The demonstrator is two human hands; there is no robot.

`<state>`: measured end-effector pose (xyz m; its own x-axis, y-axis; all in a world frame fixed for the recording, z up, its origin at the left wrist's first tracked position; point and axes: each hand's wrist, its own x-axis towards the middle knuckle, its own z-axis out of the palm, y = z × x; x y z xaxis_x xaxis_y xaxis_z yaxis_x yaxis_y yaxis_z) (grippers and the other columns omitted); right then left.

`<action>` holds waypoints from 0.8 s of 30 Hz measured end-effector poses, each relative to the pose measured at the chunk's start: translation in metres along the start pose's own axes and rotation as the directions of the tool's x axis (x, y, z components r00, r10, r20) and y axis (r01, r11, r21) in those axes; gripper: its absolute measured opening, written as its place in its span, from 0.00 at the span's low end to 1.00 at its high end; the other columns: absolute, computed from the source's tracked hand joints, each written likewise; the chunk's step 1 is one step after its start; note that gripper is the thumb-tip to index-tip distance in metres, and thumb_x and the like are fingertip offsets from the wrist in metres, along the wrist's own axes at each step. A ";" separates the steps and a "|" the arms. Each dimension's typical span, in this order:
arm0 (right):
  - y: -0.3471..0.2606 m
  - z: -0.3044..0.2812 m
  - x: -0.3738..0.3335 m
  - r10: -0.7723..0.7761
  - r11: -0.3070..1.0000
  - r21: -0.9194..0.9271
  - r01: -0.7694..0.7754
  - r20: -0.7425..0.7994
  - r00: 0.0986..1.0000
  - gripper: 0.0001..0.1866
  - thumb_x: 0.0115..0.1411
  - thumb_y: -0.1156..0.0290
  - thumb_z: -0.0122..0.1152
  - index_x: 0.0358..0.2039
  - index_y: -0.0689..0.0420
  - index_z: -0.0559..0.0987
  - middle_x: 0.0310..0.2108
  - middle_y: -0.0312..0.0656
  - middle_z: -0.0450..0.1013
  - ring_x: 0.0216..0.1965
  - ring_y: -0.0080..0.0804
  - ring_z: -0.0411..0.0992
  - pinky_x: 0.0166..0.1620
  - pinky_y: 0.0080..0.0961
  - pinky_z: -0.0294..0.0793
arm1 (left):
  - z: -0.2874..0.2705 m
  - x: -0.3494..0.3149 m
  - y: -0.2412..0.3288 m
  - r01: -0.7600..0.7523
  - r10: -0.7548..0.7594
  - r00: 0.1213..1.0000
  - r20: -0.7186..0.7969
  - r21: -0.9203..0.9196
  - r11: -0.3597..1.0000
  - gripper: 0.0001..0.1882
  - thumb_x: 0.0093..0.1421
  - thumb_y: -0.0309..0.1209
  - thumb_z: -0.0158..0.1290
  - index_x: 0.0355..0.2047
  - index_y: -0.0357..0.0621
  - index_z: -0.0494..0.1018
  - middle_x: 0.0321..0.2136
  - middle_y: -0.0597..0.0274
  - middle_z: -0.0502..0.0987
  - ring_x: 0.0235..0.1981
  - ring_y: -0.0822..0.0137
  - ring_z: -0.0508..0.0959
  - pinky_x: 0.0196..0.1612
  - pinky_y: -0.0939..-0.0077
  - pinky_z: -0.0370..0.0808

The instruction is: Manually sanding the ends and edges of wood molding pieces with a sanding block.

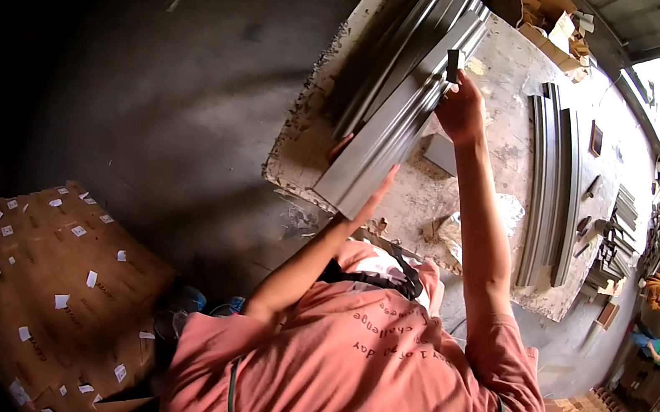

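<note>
Metal strip (399, 119): your left hand (375, 199) cradles its near end, seemingly for steadiness; your right hand (462, 111) grips a dark block (454, 66).

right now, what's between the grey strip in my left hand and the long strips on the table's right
In the head view, your right forearm crosses there; a small grey block and crumpled whitish plastic also lie between the held strip and those strips.

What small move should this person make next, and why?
Probably draw the small dark block along the grey strip toward its near end: the right hand holds the block by the strip's far half, while the left hand grips the near end.
</note>
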<state>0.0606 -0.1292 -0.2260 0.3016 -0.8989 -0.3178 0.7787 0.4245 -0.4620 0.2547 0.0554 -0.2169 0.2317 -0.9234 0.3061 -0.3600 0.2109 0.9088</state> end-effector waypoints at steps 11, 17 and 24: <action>0.007 -0.003 0.076 0.075 0.953 -0.284 -0.109 -0.127 0.989 0.20 0.65 0.53 0.50 0.46 0.57 0.75 0.31 0.49 0.76 0.27 0.39 0.75 0.36 0.37 0.78 | -0.020 0.004 -0.080 0.274 -0.204 0.926 0.318 -0.193 0.942 0.22 0.65 0.35 0.54 0.58 0.43 0.71 0.54 0.54 0.76 0.50 0.63 0.79 0.55 0.71 0.74; 0.021 -0.032 0.081 0.114 0.966 -0.216 -0.145 -0.152 0.982 0.24 0.64 0.52 0.55 0.52 0.56 0.75 0.39 0.48 0.79 0.38 0.40 0.78 0.46 0.40 0.78 | -0.046 0.080 -0.068 0.801 -0.405 0.545 0.734 -0.314 0.509 0.38 0.64 0.35 0.58 0.68 0.41 0.52 0.59 0.48 0.69 0.53 0.62 0.76 0.50 0.72 0.75; 0.034 -0.032 0.081 0.042 0.995 -0.070 -0.067 -0.313 0.949 0.18 0.64 0.56 0.56 0.45 0.57 0.77 0.38 0.48 0.78 0.39 0.40 0.76 0.49 0.37 0.76 | 0.034 0.076 -0.057 -0.034 -0.152 0.895 0.420 0.403 0.914 0.59 0.45 0.47 0.71 0.68 0.41 0.47 0.59 0.37 0.64 0.60 0.42 0.65 0.64 0.48 0.60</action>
<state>0.0935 -0.1841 -0.2938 0.1464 -0.8015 -0.5798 0.7166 0.4900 -0.4964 0.2619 -0.0378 -0.2554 -0.1179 -0.9929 0.0169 -0.7016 0.0953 0.7062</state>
